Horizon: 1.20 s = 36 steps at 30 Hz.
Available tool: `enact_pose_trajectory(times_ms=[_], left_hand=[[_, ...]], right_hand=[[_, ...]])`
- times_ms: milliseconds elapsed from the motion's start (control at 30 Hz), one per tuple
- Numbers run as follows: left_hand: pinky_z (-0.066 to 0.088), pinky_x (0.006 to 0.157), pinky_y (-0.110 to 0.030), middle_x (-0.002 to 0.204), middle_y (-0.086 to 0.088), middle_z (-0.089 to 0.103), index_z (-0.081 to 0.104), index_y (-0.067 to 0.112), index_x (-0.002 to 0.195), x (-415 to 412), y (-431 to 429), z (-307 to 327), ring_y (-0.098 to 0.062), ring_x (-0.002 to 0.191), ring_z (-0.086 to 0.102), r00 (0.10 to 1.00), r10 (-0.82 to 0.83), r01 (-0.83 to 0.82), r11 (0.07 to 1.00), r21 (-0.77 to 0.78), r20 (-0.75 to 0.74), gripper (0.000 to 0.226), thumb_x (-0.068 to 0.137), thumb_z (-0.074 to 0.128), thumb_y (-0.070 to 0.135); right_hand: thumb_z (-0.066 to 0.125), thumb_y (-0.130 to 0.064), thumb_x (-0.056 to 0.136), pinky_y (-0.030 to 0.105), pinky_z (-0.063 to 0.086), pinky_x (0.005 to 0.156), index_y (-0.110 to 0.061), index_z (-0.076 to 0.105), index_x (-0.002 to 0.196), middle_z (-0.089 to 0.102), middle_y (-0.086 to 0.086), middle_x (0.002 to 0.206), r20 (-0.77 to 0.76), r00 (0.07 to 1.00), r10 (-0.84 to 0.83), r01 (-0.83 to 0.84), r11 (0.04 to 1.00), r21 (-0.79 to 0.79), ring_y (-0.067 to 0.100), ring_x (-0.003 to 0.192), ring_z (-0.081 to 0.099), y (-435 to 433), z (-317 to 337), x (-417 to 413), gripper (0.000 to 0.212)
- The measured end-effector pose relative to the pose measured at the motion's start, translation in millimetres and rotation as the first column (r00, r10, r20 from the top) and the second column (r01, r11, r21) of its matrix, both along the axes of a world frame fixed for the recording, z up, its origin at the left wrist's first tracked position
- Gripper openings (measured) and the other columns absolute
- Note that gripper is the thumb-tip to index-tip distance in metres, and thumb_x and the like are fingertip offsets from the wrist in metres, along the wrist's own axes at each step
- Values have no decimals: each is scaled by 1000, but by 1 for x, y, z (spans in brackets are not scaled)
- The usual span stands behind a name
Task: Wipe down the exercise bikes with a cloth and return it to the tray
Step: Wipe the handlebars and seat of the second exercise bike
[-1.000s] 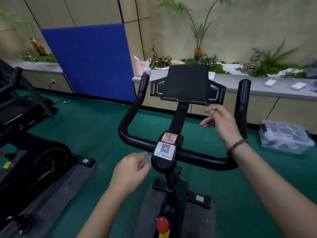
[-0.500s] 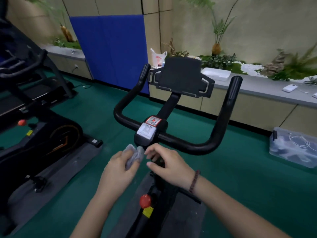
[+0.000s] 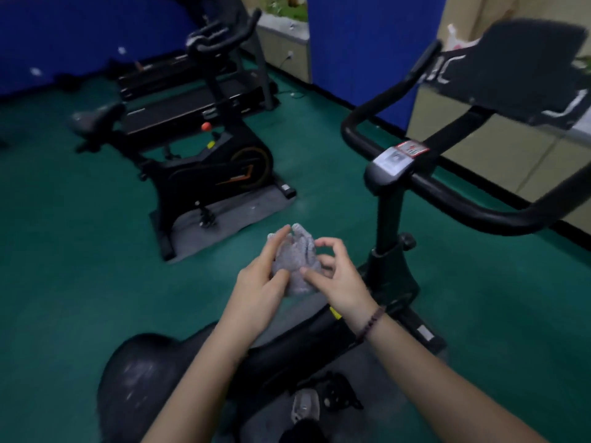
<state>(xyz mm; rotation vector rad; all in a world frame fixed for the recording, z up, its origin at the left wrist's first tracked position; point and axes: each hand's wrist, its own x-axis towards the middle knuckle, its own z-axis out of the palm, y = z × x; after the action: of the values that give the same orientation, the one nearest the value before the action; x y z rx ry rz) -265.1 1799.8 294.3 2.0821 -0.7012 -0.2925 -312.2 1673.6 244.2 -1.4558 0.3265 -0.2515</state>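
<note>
Bunching the grey cloth (image 3: 295, 260) between both hands, the person holds it over the green floor (image 3: 80, 251), just left of the near bike (image 3: 388, 219). The left hand (image 3: 259, 282) cups the cloth's left side, fingers running up along it and thumb pressed on the front. The right hand (image 3: 335, 276) pinches the right side with curled fingers and thumb.

The cloth is crumpled into a lump, so it shows no clear long axis. From it, the near bike's handlebar (image 3: 447, 193) lies to the right and farther off, closer to the right hand. The second bike (image 3: 204, 174) stands well apart to the far left, on the left hand's side. The saddle (image 3: 144, 385) sits near, below the left forearm. No tray is in view.

Half a second ago the hands met right under the handlebar's centre, with the left hand alone gripping a smaller wad. Now the view has swung left and down, the second bike shows whole, and both hands work a looser, bulkier cloth. I judge that it is being refolded for more wiping.
</note>
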Motion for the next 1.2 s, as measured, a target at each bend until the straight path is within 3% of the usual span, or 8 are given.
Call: enact_pose_trajectory(times_ms=[200,367,500,667,733,867,1000,1200], left_hand=[[42,60,-10,82,5,57,37,36,134,-11,69,-15,-5,63,55,969,242,-238,969,57,-58,63,82,54,4],[38,58,-17,69,-6,62,59,26,91,-16,133,-35,-14,63,54,888,461,-458,880,126,10,6,89,54,23],[31,51,-18,49,1,48,50,18,55,-19,193,-43,-13,51,45,807,583,-588,783,202,91,40,94,48,22],[25,52,-30,48,-3,29,31,11,52,-25,254,-51,-18,48,29,765,644,-633,744,215,24,50,93,49,33],[21,52,-30,49,-3,26,28,12,52,-24,273,-55,-17,50,27,765,644,-629,748,211,-1,51,94,49,33],[21,50,-30,48,-4,30,43,-2,54,-17,306,-62,-16,47,28,790,613,-589,769,249,-24,53,94,48,33],[23,50,-29,47,-2,33,48,-6,62,-4,327,-77,-17,46,30,819,571,-541,800,259,-52,50,95,46,32],[44,68,-32,86,1,57,56,19,102,19,326,-101,-16,76,54,879,465,-434,873,223,-109,16,94,44,26]], right_hand=[[53,6,78,29,37,62,-26,54,96,50,13,79,8,982,191,-190,972,135,21,67,44,47,-5,8,37],[51,3,82,37,46,72,-26,64,89,62,12,92,15,963,268,-267,952,153,24,82,57,93,-6,20,32],[47,4,87,38,42,69,-28,64,85,59,5,83,-96,952,290,-292,956,-4,25,79,53,126,-18,33,36],[45,6,86,29,44,67,-15,65,83,62,5,87,-246,938,244,-257,966,-23,19,78,55,166,-40,55,29],[45,3,87,25,42,67,-13,64,90,60,5,92,-306,935,181,-250,946,-205,18,82,54,179,-55,65,24],[50,-14,90,35,29,91,-23,64,109,52,6,113,-357,927,-113,-235,568,-789,27,112,41,196,-85,75,25],[46,-25,92,38,26,95,-20,66,106,57,6,116,-140,960,-242,-19,443,-896,28,114,44,213,-94,74,24],[24,-43,88,41,27,99,-21,61,104,65,3,108,-166,967,-195,-147,109,-983,27,107,52,237,-121,69,45]])
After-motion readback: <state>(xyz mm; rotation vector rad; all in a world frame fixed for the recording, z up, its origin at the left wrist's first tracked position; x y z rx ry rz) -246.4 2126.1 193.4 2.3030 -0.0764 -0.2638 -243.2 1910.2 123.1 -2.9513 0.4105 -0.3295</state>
